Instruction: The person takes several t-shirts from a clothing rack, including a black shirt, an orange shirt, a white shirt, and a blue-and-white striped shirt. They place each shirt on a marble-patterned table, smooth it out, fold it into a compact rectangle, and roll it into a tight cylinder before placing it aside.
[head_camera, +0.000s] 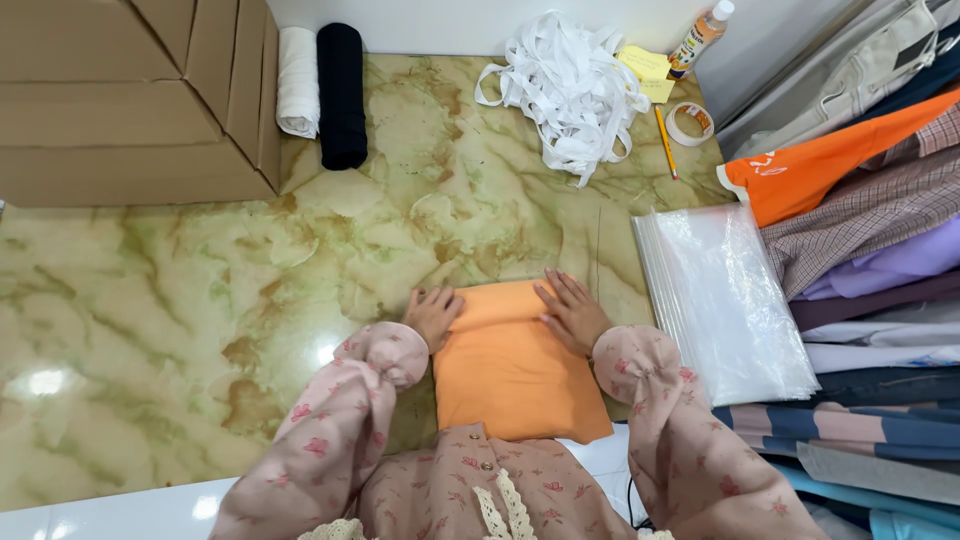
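Both arms in pink floral sleeves reach forward over the near edge of the marbled worktop (200, 290). The left hand (434, 314) and right hand (570, 312) lie palm-down, fingers spread flat, pressing the far corners of a folded orange cloth (510, 370). The cloth is smooth, roughly rectangular, at the worktop's near middle. Clear plastic bags (725, 300) lie just beside it, toward the right edge. White tape (565, 85) is heaped at the far edge.

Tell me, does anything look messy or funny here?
Mostly tidy. The white strap pile at the far edge is a loose tangle, not rolled like the cloth rolls. The orange cloth lies flat and neatly folded under the left hand and right hand.
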